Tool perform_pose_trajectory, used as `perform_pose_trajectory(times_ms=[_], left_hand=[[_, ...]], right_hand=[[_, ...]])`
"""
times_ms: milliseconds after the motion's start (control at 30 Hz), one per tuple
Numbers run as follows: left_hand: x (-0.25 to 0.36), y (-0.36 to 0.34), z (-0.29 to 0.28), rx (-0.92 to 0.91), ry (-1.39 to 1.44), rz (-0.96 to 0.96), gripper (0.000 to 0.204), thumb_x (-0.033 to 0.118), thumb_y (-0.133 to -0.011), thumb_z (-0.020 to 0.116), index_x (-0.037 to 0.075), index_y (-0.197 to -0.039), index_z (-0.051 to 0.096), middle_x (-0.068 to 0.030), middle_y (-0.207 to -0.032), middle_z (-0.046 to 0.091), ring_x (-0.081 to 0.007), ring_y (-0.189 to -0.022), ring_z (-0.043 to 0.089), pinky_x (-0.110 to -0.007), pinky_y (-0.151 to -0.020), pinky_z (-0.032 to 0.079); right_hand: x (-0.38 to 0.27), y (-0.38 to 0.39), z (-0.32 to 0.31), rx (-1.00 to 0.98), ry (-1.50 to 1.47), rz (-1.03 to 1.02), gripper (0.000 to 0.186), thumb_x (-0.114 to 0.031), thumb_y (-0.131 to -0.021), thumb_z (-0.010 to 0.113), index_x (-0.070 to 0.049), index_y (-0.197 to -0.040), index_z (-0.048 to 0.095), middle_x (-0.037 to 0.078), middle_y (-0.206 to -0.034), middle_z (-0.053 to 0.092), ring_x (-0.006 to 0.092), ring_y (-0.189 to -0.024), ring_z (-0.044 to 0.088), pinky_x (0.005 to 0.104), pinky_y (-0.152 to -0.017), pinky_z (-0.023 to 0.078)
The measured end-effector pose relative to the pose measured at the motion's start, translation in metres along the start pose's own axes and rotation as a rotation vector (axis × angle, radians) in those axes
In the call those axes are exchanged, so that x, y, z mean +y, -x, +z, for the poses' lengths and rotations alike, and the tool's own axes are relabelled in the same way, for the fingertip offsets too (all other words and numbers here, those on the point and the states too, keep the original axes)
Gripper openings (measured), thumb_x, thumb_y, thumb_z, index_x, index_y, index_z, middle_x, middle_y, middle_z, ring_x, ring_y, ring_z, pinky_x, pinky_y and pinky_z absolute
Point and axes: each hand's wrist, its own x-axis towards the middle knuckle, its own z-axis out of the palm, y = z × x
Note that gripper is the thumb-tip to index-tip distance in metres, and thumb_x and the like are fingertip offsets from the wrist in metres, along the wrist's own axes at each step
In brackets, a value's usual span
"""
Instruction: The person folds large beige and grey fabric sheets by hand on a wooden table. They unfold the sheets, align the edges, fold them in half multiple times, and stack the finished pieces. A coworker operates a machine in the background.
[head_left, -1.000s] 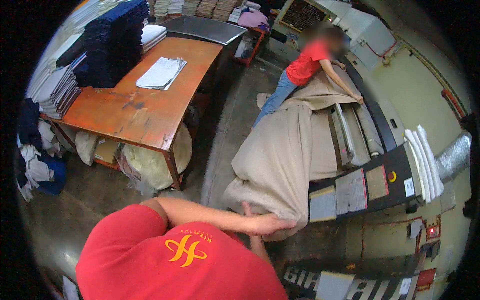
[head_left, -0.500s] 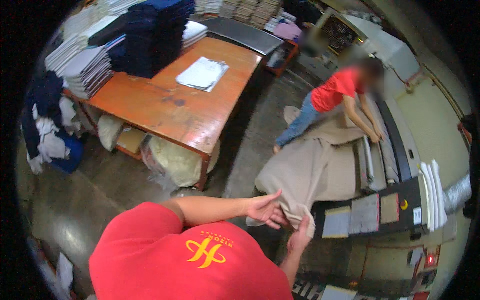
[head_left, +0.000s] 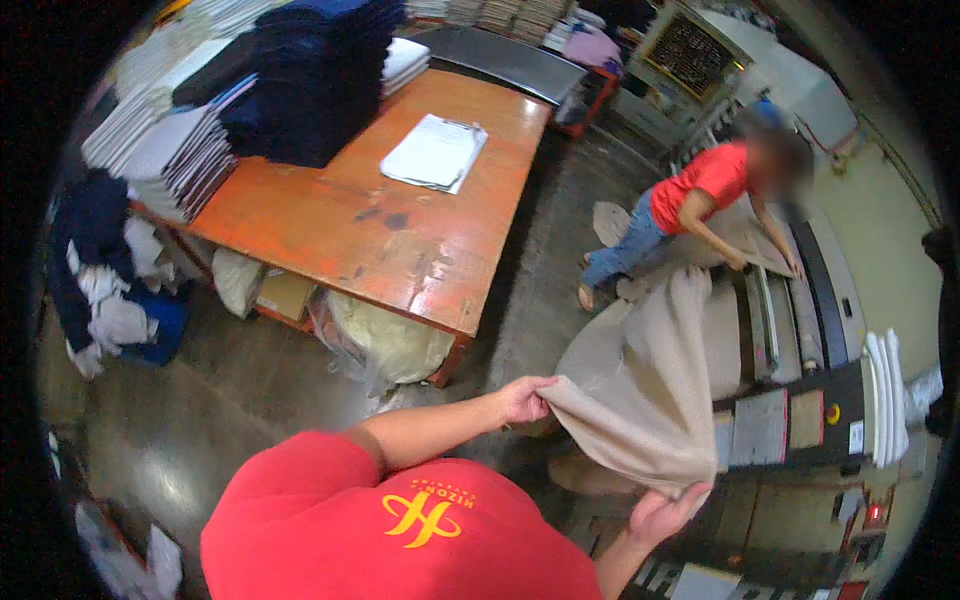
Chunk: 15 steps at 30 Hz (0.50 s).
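Observation:
A large beige cloth (head_left: 640, 350) stretches between my hands and runs away toward a long machine with rollers (head_left: 775, 310). My left hand (head_left: 524, 400) is closed on one corner of it. Further right and lower, my right hand (head_left: 668, 512) grips another part of the edge, so the near edge sags between the two. Beyond the cloth a co-worker (head_left: 700, 185) in a red shirt and jeans leans over the rollers, both hands on the fabric there.
An orange-brown table (head_left: 430, 255) stands left, bearing folded dark blue cloths (head_left: 310, 90), pale folded cloths (head_left: 180, 150) and a clipboard with papers (head_left: 435, 152). Underneath is a plastic bag of pale cloth (head_left: 385, 340). A blue bin (head_left: 160, 330) with linens sits far left. White padded rolls (head_left: 885, 400) hang at the machine's end.
My hands have moved apart, the right one going right and down, and the cloth is now spread between them. The left hand has closed on its edge. The co-worker leans lower over the machine.

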Motion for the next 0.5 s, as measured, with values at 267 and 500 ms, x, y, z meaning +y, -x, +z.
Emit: perform_pose_trajectory(times_ms=[267, 500], left_hand=[[-0.006, 0.064, 0.09, -0.117, -0.762, 0.255, 0.04, 0.039, -0.095, 0.051, 0.002, -0.109, 0.061, -0.0088, -0.105, 0.065, -0.0198, -0.098, 0.062, -0.034, -0.082, 0.051], [-0.075, 0.11, 0.109, -0.297, -1.918, -0.119, 0.054, 0.049, -0.094, 0.047, -0.002, -0.101, 0.065, -0.0196, -0.093, 0.066, -0.0292, -0.1, 0.059, -0.035, -0.092, 0.041]], right_hand=[[0.106, 0.029, -0.036, -0.147, 0.357, 0.435, 0.054, -0.009, -0.08, 0.055, -0.004, -0.131, 0.04, 0.012, -0.134, 0.043, 0.029, -0.124, 0.042, 0.0457, -0.105, 0.035], [0.173, 0.07, -0.008, -0.105, 1.214, 0.412, 0.074, -0.044, -0.087, 0.056, -0.007, -0.144, 0.027, 0.01, -0.147, 0.03, 0.0232, -0.134, 0.03, 0.0364, -0.11, 0.024]])
